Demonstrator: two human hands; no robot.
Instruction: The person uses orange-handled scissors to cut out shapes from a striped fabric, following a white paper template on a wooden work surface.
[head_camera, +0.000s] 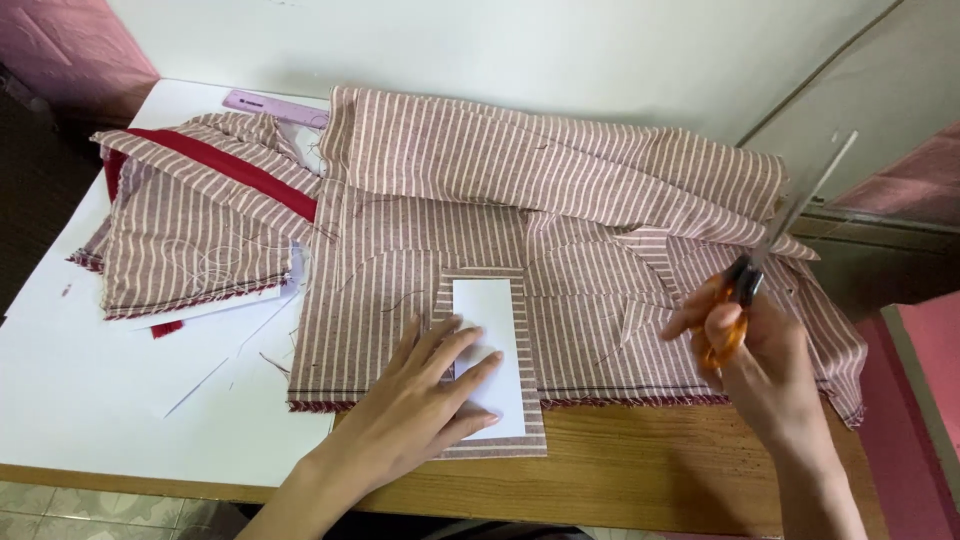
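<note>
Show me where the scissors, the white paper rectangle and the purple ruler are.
scissors (735, 300), head view, on the orange handle in the right hand.
white paper rectangle (485, 310), head view, on its bare upper part.
purple ruler (262, 104), head view, on its visible flat face.

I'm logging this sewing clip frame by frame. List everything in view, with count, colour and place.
striped fabric: one large spread piece, pink and white, table centre to right
folded striped pieces: one pile, pink and white with red edging, left
white card: one, on a striped strip at the front edge
ruler: one, lilac, back left
paper sheets: several, white, left
table: one, wooden
scissors: one pair, orange handles, raised at right
left hand: flat on the card
right hand: grip on the scissors
</note>
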